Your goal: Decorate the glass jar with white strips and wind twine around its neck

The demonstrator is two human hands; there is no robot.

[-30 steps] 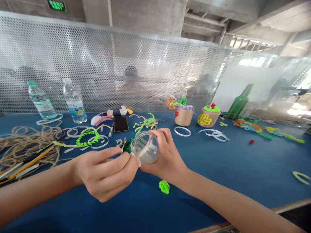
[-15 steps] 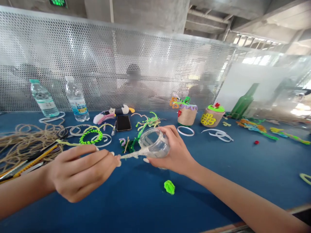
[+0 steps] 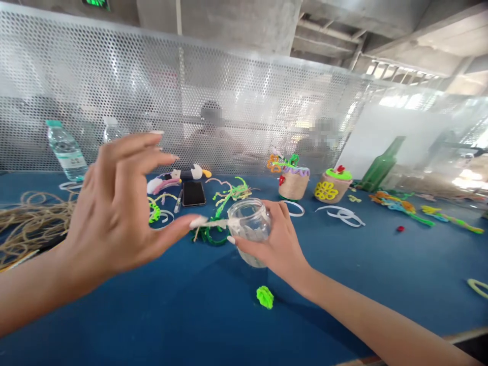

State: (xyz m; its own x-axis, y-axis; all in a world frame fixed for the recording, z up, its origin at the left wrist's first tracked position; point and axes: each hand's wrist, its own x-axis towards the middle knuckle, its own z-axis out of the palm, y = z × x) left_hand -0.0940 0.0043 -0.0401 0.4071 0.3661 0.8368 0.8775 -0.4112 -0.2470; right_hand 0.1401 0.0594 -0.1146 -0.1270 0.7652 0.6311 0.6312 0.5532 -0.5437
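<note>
My right hand (image 3: 284,246) is wrapped round a clear glass jar (image 3: 247,231) and holds it slightly tilted, its mouth facing up. From the jar's left side a whitish, tape-like strip (image 3: 217,222) stretches across to the thumb of my left hand (image 3: 114,203) and seems stuck to its tip. The other left fingers are raised and spread well apart from the thumb. On the blue table below the jar lies a bright green fuzzy clump (image 3: 265,297). Green pipe cleaners (image 3: 213,235) lie behind the strip.
Brown twine (image 3: 34,218) is heaped at the left, near a water bottle (image 3: 66,152). A phone (image 3: 193,194) lies at the back. Two decorated twine-wrapped pots (image 3: 295,184) and a green bottle (image 3: 383,165) stand at the back right. A perforated metal screen (image 3: 236,91) closes off the far side.
My left fingers have opened from a pinch and lifted, leaving the strip at the thumb. The jar has turned more upright and shifted slightly right in my right hand.
</note>
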